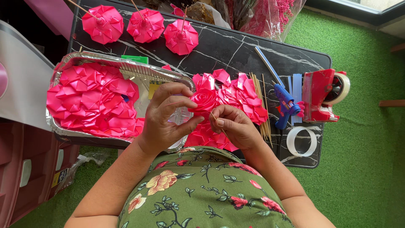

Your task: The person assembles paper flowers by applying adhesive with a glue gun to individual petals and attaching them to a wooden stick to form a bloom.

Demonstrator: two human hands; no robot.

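head view, the only one here: the left hand [162, 116] is cupped around a rolled pink ribbon rose [203, 100], fingers curled over its top and thumb pressing from the near side. the right hand [234, 124] is pinched narrow on a thin wooden skewer [216, 120] that runs up into the underside of the rose. so the rose sits between both hands, held just above the middle of the black marbled desk [236, 50].

progress, going by how things lie: three finished pink flowers on sticks [145, 25] are lined up at the far edge of the desk, so i'd say three are done. the one in hand looks rolled already and seems to be at the mounting-on-a-stick stage, not finished yet. there's plenty left: the foil tray [139, 69] on the left is piled with folded pink ribbon pieces [90, 101], and another heap of folded petals [244, 95] sits right behind the hands. a bundle of spare skewers [263, 109] lies just right of that heap.

on the right, a blue glue gun [286, 103] rests beside a red tape dispenser [325, 95], with a roll of clear tape [301, 141] nearer. neither hand is touching those.
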